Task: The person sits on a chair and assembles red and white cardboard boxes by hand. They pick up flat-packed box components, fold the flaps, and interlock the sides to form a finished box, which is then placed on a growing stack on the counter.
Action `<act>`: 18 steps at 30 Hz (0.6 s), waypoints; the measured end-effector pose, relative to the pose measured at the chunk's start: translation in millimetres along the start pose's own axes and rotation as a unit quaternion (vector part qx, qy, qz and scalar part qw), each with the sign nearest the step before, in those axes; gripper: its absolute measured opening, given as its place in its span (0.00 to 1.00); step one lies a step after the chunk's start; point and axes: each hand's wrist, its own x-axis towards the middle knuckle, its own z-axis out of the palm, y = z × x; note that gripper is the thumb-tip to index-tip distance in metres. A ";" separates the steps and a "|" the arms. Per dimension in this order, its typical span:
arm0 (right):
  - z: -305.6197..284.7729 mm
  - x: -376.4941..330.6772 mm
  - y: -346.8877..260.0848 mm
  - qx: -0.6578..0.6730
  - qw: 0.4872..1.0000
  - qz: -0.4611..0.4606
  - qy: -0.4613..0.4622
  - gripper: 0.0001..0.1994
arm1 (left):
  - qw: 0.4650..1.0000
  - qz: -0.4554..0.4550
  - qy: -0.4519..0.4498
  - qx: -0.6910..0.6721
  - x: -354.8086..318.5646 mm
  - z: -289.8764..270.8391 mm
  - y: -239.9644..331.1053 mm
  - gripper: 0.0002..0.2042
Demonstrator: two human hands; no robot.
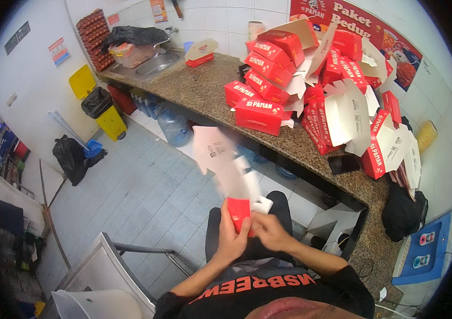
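Note:
Over my lap I hold a partly folded red and white cardboard food box (236, 210), its long white flap (214, 151) stretching up and away, blurred by motion. My left hand (232, 234) grips the red wall from the left, thumb across its near face. On the other side my right hand (271, 232) has its fingers curled against the box's lower right edge; some fingertips are hidden. Beyond it, on the counter, stands a pile of similar boxes (259, 116), several with white lids raised. A single open box (200, 57) sits apart near the sink.
The speckled stone counter (199, 87) runs from the sink (156, 65) round to my right. A dark phone (344, 164) and a black cloth bundle (404, 212) lie on it. Water jugs (175, 127) stand underneath. At my lower left is a metal-framed table (103, 266) with a white bucket (95, 304).

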 end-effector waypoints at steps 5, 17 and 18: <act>-10.9 31.7 27.1 0.407 0.905 0.077 -0.096 0.26 | 0.990 -0.131 -0.028 0.042 6.3 -15.9 -17.0 0.28; 19.9 30.6 103.9 -0.033 0.990 -0.012 0.138 0.19 | 0.976 -0.041 -0.066 0.203 -11.8 -27.6 -39.8 0.34; 26.2 29.2 117.5 0.025 0.993 0.005 0.119 0.21 | 0.979 -0.093 -0.063 0.168 -14.9 -23.3 -40.8 0.34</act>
